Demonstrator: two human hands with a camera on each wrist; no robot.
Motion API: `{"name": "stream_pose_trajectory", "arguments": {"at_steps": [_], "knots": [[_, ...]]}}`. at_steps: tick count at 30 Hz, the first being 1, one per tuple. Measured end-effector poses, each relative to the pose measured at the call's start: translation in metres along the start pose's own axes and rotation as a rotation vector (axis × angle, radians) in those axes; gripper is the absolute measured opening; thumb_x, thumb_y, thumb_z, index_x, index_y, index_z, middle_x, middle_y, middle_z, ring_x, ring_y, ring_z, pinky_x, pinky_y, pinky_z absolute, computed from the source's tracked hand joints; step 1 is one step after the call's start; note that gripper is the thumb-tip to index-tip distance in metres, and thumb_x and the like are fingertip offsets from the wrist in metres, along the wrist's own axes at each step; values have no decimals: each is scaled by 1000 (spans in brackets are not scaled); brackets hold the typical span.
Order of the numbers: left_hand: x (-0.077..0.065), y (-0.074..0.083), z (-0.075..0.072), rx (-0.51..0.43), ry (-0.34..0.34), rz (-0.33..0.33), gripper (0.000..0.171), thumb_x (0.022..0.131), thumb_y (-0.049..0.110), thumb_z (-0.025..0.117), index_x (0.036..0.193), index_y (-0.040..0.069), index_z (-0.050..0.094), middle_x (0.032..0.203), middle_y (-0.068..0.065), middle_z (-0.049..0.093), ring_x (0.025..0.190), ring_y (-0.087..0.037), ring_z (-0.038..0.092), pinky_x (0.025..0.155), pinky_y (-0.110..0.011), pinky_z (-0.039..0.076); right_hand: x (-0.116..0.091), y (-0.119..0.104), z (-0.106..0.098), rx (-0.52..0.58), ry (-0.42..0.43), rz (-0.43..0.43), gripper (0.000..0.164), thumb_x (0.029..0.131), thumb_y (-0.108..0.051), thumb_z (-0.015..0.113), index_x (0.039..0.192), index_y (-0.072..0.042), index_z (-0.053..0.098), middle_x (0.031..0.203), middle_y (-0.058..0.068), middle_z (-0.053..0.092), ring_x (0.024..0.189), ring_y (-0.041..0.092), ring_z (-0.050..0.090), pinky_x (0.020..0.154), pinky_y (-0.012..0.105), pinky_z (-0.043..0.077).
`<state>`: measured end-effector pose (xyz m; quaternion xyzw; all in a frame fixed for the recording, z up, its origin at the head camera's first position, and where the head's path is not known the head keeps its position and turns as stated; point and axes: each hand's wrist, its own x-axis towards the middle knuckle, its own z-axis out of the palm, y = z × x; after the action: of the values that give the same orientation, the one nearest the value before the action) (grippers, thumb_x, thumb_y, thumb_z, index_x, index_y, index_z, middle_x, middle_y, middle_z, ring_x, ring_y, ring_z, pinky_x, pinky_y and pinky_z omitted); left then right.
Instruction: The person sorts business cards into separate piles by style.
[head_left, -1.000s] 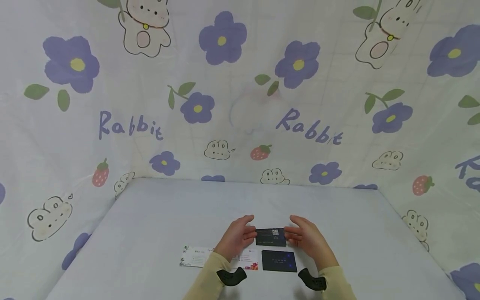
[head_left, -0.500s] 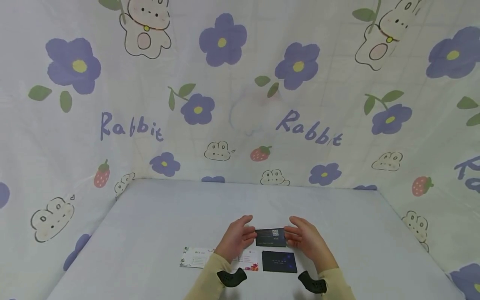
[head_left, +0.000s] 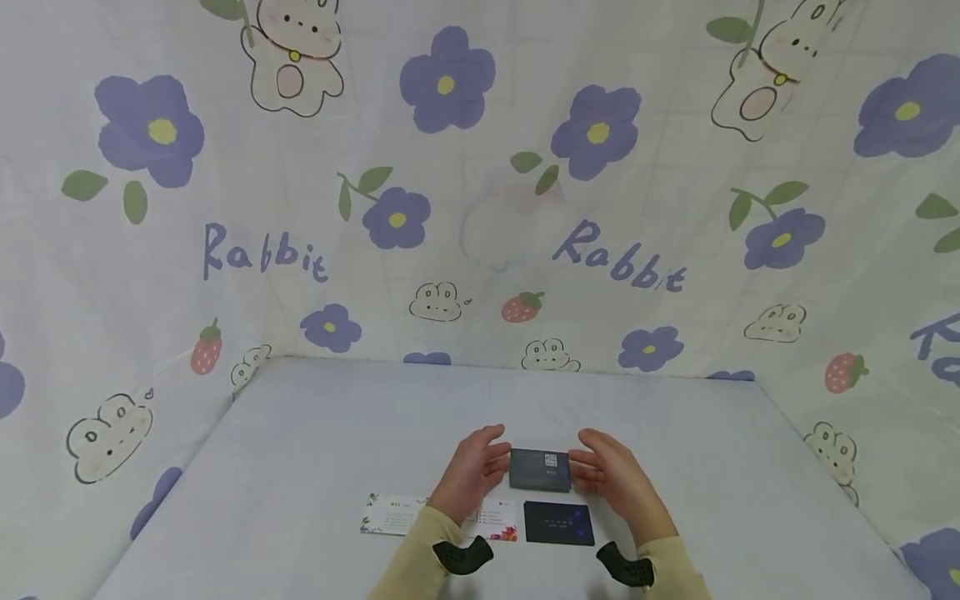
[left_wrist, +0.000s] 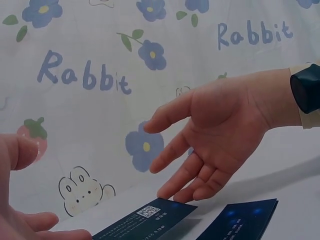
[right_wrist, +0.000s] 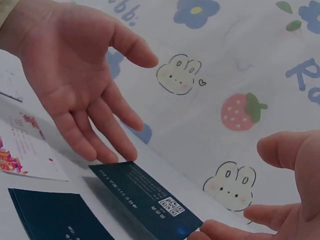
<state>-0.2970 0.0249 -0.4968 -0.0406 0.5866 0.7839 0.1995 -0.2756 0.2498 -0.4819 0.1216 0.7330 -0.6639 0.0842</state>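
A dark card [head_left: 540,472] with a QR code is lifted slightly off the table, its raised edge throwing a shadow below it in the right wrist view. My left hand [head_left: 472,471] touches its left edge with nearly straight fingertips. Against the opposite edge lie the fingertips of my right hand [head_left: 617,482]. Both thumbs stand apart from the card, pointing up and inward. Just nearer to me, a small stack of dark cards [head_left: 558,523] with blue spots lies flat. White cards with coloured prints [head_left: 386,514] lie left of that stack, partly behind my left wrist.
The white table [head_left: 315,442] runs back to a curtain [head_left: 495,250] printed with flowers, rabbits and strawberries. More of this cloth hangs on both sides. A black band [head_left: 463,555] is on each wrist, over pale sleeves.
The dark card between my hands has risen a little, its far edge higher than before. Both hands have shifted up very slightly; the other cards stay put.
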Motion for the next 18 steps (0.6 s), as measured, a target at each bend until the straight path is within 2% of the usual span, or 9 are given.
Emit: {"name": "stream_pose_trajectory", "arguments": {"at_steps": [5,9,18], "knots": [[-7,7,1,-14,-10,22,72,104,41,52,159,0,27,154,-29,45,140,-44,49,120,-55,36,-8,-6,-2,-21,1,-26,66,108,-38,46,158,0,25,147,34,50,104,20,69,84,29,57],[-14,10,1,16,-31,27,71,105,39,51,158,-1,28,153,-30,47,139,-44,51,119,-55,38,-17,-11,-4,-53,-9,-45,66,108,-38,46,158,1,26,146,34,51,100,18,68,84,28,58],[-39,14,1,60,-119,22,69,106,37,47,157,-4,26,153,-32,46,139,-44,51,119,-56,38,-36,-11,-10,-120,-41,-42,67,108,-36,47,156,5,26,140,35,55,92,18,68,82,30,59]]}}
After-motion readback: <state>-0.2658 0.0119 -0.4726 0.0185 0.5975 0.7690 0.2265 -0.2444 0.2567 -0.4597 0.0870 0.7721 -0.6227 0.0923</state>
